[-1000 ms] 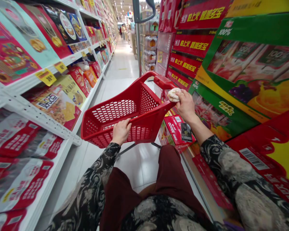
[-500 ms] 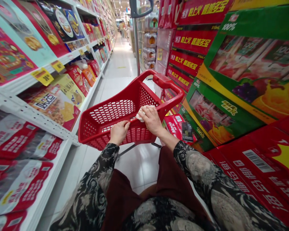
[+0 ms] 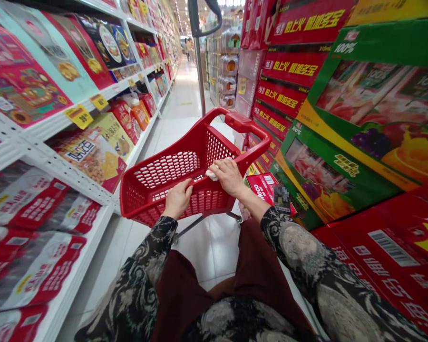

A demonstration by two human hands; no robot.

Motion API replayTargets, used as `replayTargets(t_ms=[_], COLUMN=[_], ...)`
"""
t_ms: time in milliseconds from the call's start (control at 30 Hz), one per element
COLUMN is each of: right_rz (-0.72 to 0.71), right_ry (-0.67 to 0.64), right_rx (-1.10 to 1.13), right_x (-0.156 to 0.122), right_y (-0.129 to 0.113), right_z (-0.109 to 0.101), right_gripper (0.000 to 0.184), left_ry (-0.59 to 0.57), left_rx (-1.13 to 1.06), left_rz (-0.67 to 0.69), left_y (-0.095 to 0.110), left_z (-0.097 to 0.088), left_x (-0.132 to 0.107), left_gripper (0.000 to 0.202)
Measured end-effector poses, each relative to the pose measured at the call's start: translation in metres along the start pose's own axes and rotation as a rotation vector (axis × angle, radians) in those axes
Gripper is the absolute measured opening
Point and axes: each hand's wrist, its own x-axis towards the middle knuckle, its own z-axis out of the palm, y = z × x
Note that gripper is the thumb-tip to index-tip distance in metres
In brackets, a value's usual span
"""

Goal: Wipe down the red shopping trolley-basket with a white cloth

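left hand (image 3: pixel 178 199) clenched on the near rim of a red plastic shopping basket (image 3: pixel 217 148), fingers curled over the edge. right hand (image 3: pixel 228 176) rests on the basket's right rim, fingers closed on a small crumpled white item (image 3: pixel 211 175), most of which is covered by the hand, so what it is can't be told. the item sits at the fingertips, just inside the rim. the basket's long red handle (image 3: pixel 248 123) rises ahead toward the upper middle of the frame, with neither hand on it. a patterned black-and-grey sleeve (image 3: pixel 157 251) covers each forearm, and dark red trousers (image 3: pixel 196 294) show at bottom centre.

left side: white store shelf (image 3: pixel 62 164) with snack packs (image 3: pixel 89 152) and yellow price tags (image 3: pixel 79 116). right side: stacked red gift cartons (image 3: pixel 288 66) and green juice cartons (image 3: pixel 356 90) crowd close, with a red meco box (image 3: pixel 262 187) just beside the basket. tiled aisle floor (image 3: pixel 180 95) runs to the upper middle, with people (image 3: pixel 189 49) far off.
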Motion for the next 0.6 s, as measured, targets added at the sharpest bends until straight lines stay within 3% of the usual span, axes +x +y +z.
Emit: replayTargets(t_ms=[100,200,433,600], right_rz=[0.001,0.030,0.043,0.066], right_ry=[0.004,0.023,0.053,0.117], right_rx=[0.027,0.061,0.055,0.016], right_x=[0.009,0.021,0.030,0.025], right_y=[0.009,0.016,0.028,0.000], right_z=[0.000,0.003,0.015,0.030], right_gripper=[0.028,0.026,0.024,0.026], left_ry=[0.042,0.065,0.126,0.121], left_rx=[0.050,0.065,0.012,-0.005], left_rz=[0.061,0.029,-0.050,-0.069], left_y=[-0.026,-0.038,-0.025,-0.019], left_z=[0.004,0.005,0.012,0.011], left_x=[-0.011,-0.017,-0.012,-0.010], left_gripper=[0.035,0.031,0.027,0.027])
